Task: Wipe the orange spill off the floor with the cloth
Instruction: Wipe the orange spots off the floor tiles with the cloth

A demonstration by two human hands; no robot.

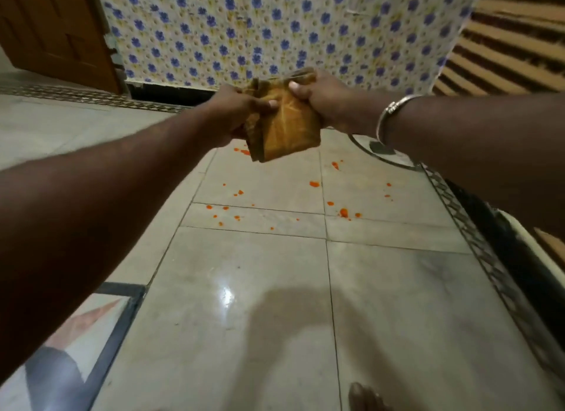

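You held the folded orange-brown cloth (286, 129) in the air with both hands, arms stretched forward. Your left hand (235, 112) gripped its left edge, fingers curled round the fold. Your right hand (325, 100) gripped the upper right corner, thumb pressed on the face. The cloth hung clear of the floor (244, 288), over the far edge of the orange spill (344, 212), which lay as scattered drops across several pale tiles. A metal bangle (385, 114) sat on your right wrist. A blue-flowered sheet (275, 28) hung behind.
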